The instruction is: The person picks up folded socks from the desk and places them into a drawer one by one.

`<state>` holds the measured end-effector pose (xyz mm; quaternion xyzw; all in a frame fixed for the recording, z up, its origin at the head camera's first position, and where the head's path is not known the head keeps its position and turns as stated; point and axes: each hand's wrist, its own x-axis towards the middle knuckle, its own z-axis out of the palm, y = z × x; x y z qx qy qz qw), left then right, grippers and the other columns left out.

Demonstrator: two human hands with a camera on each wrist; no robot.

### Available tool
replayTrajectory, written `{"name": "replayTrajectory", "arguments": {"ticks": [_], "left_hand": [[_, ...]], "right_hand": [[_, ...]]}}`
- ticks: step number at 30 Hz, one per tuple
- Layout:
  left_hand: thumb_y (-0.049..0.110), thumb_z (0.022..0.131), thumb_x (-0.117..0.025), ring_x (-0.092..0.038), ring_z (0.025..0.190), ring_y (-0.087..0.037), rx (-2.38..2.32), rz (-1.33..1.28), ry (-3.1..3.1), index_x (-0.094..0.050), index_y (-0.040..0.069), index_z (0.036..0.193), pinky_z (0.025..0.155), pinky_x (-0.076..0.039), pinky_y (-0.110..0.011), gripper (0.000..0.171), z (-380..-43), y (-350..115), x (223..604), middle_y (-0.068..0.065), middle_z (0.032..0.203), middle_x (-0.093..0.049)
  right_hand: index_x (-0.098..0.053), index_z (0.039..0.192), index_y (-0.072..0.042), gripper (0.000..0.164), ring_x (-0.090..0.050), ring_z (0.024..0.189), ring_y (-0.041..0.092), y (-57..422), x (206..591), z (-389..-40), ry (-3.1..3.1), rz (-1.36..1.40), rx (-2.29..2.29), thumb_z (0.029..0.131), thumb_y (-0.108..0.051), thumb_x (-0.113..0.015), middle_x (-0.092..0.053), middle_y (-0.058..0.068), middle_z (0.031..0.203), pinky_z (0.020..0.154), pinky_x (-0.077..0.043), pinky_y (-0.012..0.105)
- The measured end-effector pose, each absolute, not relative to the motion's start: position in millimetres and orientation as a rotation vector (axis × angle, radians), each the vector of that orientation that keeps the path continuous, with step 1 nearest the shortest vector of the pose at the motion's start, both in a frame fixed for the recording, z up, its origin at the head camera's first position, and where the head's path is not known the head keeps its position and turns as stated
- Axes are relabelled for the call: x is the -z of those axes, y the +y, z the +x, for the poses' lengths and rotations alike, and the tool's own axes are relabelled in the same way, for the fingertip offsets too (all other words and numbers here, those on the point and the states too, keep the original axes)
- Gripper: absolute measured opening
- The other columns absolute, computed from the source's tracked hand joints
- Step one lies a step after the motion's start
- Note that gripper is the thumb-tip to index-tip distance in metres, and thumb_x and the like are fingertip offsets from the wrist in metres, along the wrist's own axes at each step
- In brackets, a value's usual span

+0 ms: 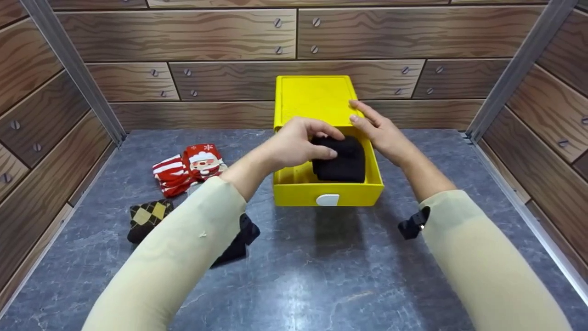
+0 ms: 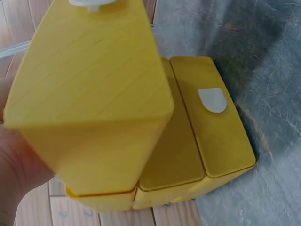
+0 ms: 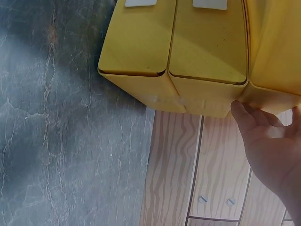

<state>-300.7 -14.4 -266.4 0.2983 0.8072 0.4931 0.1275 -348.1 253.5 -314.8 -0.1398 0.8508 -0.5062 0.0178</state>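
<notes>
A yellow drawer cabinet stands against the back wall with its top drawer pulled out. Inside the drawer lies a folded pair of black socks; my left hand pinches its upper left edge between thumb and fingers. My right hand touches the cabinet's right side with fairly straight fingers. In the left wrist view the pulled-out drawer hides most of my left hand. The right wrist view has my right hand with its fingertips at the cabinet's side.
Left on the grey table lie red socks with a Santa picture and brown argyle socks. A flat black item is partly covered by my left sleeve. Closed lower drawers sit under the pulled-out one. Wood-patterned walls surround the table.
</notes>
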Motion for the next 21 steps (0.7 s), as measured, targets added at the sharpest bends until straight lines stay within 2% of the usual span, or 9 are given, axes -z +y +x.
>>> {"name": "replayTrajectory", "arguments": {"ticks": [4, 13, 21], "left_hand": [[0.017, 0.097, -0.08, -0.062, 0.112, -0.019, -1.368, 0.844, 2.345, -0.078, 0.019, 0.128, 0.099, -0.053, -0.031, 0.03, -301.5, -7.9, 270.0, 0.005, 0.123, -0.072], [0.022, 0.097, -0.08, -0.061, 0.119, -0.02, -1.217, 0.811, 2.34, -0.078, 0.022, 0.13, 0.11, -0.045, -0.037, 0.033, -300.6, -1.0, 274.8, 0.006, 0.127, -0.072], [0.021, 0.096, -0.082, -0.063, 0.113, -0.019, -1.193, 0.8, 2.346, -0.08, 0.023, 0.126, 0.107, -0.048, -0.036, 0.031, -298.5, 5.3, 278.5, 0.007, 0.12, -0.074]], "right_hand": [[-0.033, 0.168, -0.033, 0.073, -0.031, 0.155, 0.032, 253.8, 315.6, -348.8, 2.659, -0.444, 1.553, 0.105, -0.064, -0.053, -0.024, 0.005, 0.174, 0.124, -0.028, 0.057], [-0.032, 0.168, -0.031, 0.072, -0.033, 0.154, 0.033, 253.3, 315.6, -349.6, 2.659, -0.458, 1.542, 0.106, -0.061, -0.053, -0.024, 0.006, 0.174, 0.123, -0.031, 0.058], [-0.034, 0.168, -0.031, 0.071, -0.032, 0.155, 0.033, 254.3, 315.7, -349.1, 2.684, -0.455, 1.532, 0.106, -0.061, -0.053, -0.025, 0.004, 0.174, 0.125, -0.026, 0.057]]}}
